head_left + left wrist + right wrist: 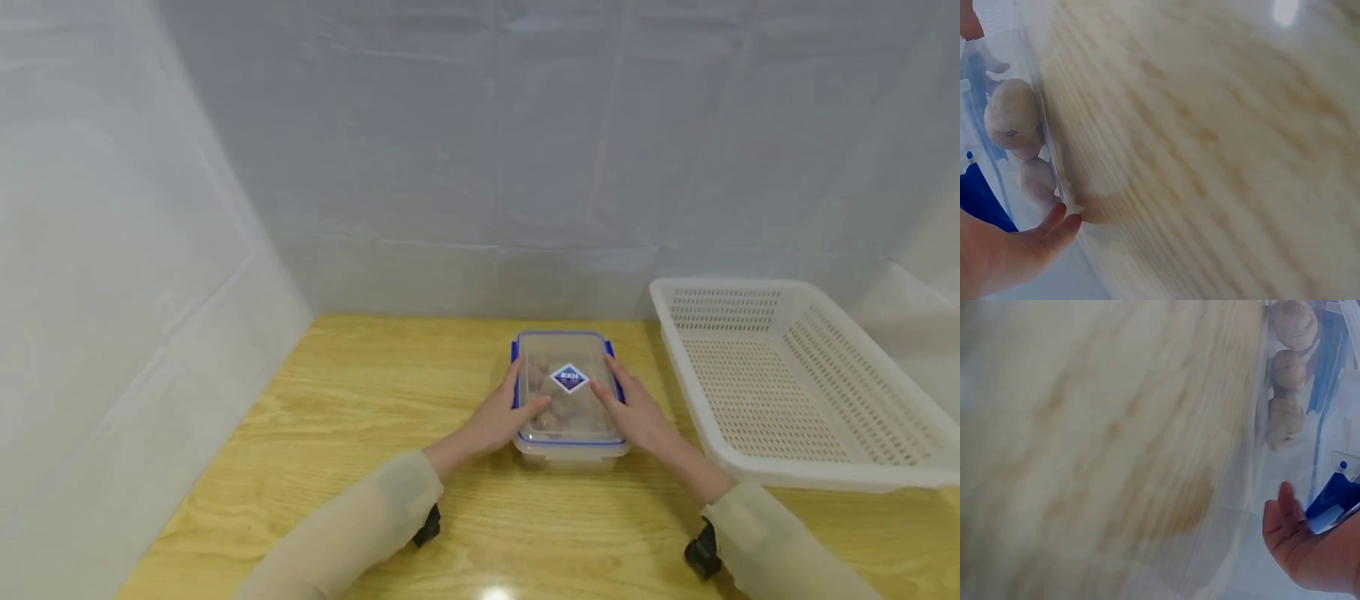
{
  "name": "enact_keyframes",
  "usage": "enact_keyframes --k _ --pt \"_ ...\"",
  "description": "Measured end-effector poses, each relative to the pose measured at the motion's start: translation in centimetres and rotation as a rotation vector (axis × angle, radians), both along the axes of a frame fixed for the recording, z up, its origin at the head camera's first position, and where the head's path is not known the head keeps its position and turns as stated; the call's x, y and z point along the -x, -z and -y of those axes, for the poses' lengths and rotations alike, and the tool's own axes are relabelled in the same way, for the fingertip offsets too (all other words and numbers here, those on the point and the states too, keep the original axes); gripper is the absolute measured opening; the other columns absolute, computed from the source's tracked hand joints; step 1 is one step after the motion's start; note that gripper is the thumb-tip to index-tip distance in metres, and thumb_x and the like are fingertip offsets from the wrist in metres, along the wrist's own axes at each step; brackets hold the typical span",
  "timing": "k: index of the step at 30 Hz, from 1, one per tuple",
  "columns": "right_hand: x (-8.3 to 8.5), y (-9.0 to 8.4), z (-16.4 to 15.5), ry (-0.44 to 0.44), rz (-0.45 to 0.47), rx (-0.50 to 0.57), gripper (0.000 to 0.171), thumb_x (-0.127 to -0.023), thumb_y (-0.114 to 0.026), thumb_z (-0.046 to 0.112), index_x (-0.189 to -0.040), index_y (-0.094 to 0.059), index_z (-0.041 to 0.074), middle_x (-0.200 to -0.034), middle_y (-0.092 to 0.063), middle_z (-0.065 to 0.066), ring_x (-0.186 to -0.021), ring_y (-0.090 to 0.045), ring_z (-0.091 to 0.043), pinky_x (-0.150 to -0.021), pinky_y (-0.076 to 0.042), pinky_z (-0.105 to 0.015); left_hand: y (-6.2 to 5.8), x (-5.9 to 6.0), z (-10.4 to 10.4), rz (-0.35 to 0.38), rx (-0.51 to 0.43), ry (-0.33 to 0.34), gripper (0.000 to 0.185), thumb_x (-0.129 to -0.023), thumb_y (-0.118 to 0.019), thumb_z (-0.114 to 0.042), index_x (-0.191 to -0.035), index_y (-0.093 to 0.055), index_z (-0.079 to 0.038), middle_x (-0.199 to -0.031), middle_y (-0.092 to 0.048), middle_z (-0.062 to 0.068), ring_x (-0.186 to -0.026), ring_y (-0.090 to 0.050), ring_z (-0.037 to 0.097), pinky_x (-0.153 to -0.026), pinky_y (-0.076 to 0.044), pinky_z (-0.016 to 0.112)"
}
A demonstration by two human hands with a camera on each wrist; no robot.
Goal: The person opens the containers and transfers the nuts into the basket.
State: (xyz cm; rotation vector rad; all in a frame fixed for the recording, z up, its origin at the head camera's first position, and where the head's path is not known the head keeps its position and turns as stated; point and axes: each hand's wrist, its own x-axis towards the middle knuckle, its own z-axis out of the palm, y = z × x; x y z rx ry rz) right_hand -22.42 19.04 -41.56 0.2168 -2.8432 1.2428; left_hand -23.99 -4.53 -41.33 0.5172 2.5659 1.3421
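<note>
Right now your left hand [501, 421] lies against the left side of the clear food container [569, 392], fingers nearly straight along its edge and thumb over the lid, pressing rather than curling round it. Your right hand [633, 410] mirrors it on the right side, fingers laid flat along the blue latch [617, 379] and onto the lid. The container sits closed on the wooden table [360, 400], near the middle toward the back, just left of the white perforated basket [787, 379] (the two are not touching). Through its wall, the left wrist view shows rounded brownish lumps [1013, 112] inside; what they are, you cannot tell.
</note>
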Motion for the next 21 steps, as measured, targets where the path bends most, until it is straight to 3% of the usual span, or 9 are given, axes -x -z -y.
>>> enact_keyframes --k 6,14,21 --pt "-0.27 0.08 -0.28 0.028 0.071 0.092 0.067 -0.104 -0.038 0.044 -0.156 -0.014 0.010 -0.153 -0.020 -0.031 -0.134 -0.025 -0.054 -0.106 -0.023 -0.062 0.17 -0.18 -0.22 0.012 -0.046 -0.010 0.083 -0.097 -0.053 -0.050 -0.158 -0.003 -0.022 -0.152 -0.031 0.024 -0.132 -0.037 0.045 -0.107 -0.028 0.056" --pt "-0.48 0.50 -0.42 0.000 0.059 0.337 0.052 -0.108 -0.031 0.024 -0.154 -0.018 0.004 -0.156 -0.012 -0.029 -0.141 -0.012 -0.045 -0.112 -0.013 -0.054 0.23 -0.32 -0.32 0.033 -0.072 -0.028 0.083 -0.097 -0.054 -0.049 -0.158 -0.004 -0.024 -0.150 -0.032 0.025 -0.131 -0.038 0.045 -0.107 -0.028 0.056" --pt "-0.50 0.57 -0.20 -0.019 0.029 0.421 0.048 -0.108 -0.026 0.016 -0.152 -0.018 -0.002 -0.155 -0.012 -0.030 -0.142 -0.010 -0.045 -0.113 -0.011 -0.054 0.18 -0.28 -0.30 0.037 -0.070 -0.032 0.083 -0.097 -0.054 -0.049 -0.158 -0.004 -0.024 -0.151 -0.032 0.025 -0.132 -0.038 0.045 -0.107 -0.028 0.055"
